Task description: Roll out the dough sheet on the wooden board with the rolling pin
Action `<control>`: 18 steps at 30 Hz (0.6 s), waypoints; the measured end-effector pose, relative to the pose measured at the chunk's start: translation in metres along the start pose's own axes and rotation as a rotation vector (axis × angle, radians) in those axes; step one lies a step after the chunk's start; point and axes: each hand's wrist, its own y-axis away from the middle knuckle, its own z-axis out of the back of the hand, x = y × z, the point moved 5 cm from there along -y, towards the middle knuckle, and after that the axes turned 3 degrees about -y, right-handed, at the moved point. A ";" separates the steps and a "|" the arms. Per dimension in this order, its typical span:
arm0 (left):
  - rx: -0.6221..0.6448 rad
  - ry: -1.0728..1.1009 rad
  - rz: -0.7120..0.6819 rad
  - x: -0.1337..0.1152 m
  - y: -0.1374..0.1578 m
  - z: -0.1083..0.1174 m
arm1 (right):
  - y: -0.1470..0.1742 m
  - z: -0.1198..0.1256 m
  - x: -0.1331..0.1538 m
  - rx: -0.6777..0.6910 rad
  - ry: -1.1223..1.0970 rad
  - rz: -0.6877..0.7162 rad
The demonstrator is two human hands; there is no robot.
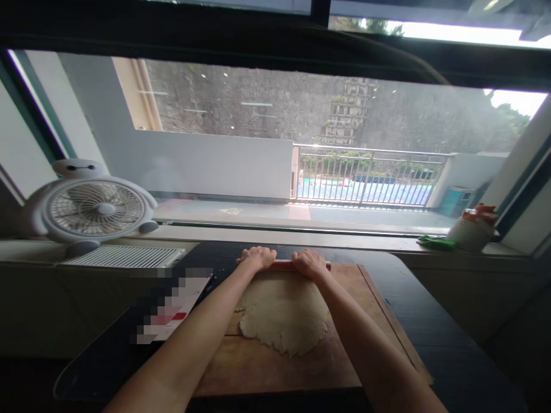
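L hand (pixel 258 258) + R hand (pixel 310 262): 2 grips holding 1 red cylindrical rolling pin (pixel 284 265) @ 12 o'clock of 1 pale, ragged-edged dough sheet (pixel 286 312).

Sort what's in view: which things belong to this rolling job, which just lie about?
Belong to the job:
Red cylindrical rolling pin, under left hand and right hand
Flat, pale, ragged-edged dough
Rectangular brown wooden board
Black table

Lying about:
White, round, figure-shaped fan
Flat, partly pixelated white-and-red item
Bright green item on windowsill

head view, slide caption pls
Left hand and right hand curled over a rolling pin at the far edge of flattened dough.
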 end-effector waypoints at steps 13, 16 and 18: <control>-0.258 -0.006 -0.188 -0.006 0.120 0.020 | 0.121 0.008 0.015 -0.300 -0.049 0.265; -0.273 0.019 -0.249 -0.005 0.128 0.017 | 0.127 0.006 0.013 -0.273 -0.066 0.302; -0.273 0.017 -0.252 -0.005 0.125 0.017 | 0.121 0.006 0.012 -0.226 -0.062 0.307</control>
